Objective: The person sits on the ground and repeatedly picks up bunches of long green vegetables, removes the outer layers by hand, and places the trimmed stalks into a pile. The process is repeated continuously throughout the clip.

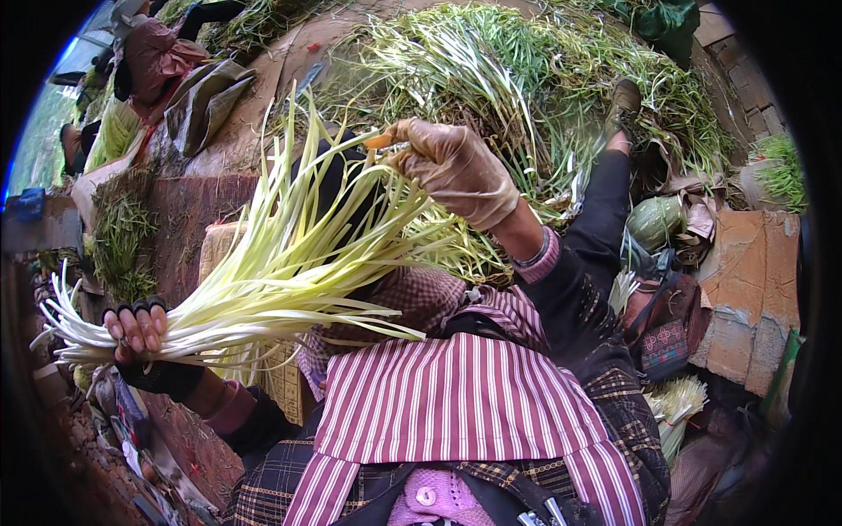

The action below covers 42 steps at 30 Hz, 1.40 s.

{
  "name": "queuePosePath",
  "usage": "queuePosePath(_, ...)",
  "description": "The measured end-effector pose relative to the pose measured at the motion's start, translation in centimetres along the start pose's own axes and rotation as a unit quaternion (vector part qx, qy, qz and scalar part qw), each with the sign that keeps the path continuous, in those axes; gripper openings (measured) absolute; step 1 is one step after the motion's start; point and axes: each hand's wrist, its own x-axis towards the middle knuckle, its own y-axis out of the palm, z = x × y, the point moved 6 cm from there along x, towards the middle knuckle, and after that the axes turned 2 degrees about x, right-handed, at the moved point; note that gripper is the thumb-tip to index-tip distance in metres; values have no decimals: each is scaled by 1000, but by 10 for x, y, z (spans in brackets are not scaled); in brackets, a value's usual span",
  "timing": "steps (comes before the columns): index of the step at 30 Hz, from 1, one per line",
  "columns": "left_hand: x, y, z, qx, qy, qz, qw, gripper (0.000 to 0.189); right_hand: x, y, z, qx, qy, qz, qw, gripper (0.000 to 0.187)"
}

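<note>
A long bundle of blanched yellow chives [263, 289] spreads across the left half of the view, pale stalk ends to the left and loose yellow-green leaves fanning to the right. My left hand [141, 342], in a black fingerless glove, is closed around the white stalks near their ends. Beside the upper leaves is my right hand [454, 171], wearing a thin translucent brownish glove with an orange covering on one fingertip. Its curled fingers touch the leaf tips; whether a leaf is pinched between them cannot be made out.
A big heap of green and yellow leaves [473, 72] covers the ground ahead. My outstretched leg [595, 191] lies beside it. To the right are a green gourd [656, 222], flattened cardboard [750, 296] and a tied chive bundle [677, 407]. Another person [154, 59] is at upper left.
</note>
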Motion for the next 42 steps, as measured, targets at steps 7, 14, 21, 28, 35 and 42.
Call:
queuePosePath(7,9,9,10,-3,-28,34,999,17,-10,-10,34,-28,-81,-25,996,22)
queuePosePath(14,12,23,18,-6,-18,-1,1000,17,-14,14,40,-117,-193,-45,973,18)
queuePosePath(21,13,40,24,-33,-24,3,999,18,-45,17,29,-140,-83,-51,985,10)
queuePosePath(28,20,65,39,-10,-32,19,999,19,-74,31,-78,-246,110,-27,963,11)
queuePosePath(35,18,57,8,20,-23,60,998,20,-137,-5,-200,-107,419,18,902,42)
queuePosePath(42,104,119,-25,64,21,206,976,19,-131,5,-188,-177,264,34,948,40)
